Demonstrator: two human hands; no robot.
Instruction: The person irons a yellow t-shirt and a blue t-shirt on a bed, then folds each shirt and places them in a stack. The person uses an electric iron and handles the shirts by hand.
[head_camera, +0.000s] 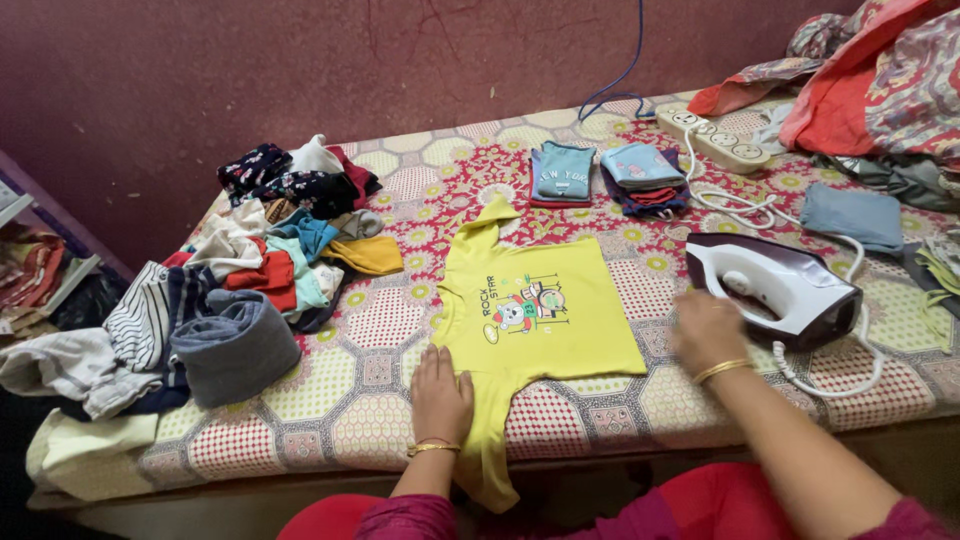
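A bed (380, 400) with a patterned floral sheet stood against a maroon wall. A heap of unfolded clothes (230, 290) lay at its left. The left hand (441, 397) pressed flat, fingers together, on the yellow T-shirt (535, 315) spread mid-bed. The right hand (706, 330), blurred, touched the clothes iron (775, 285); whether it gripped was unclear.

The right hand (706, 330) is blurred, its fingers (690, 305) indistinct beside the iron (775, 288); past them, heaped cloth (880, 70) is cut off.
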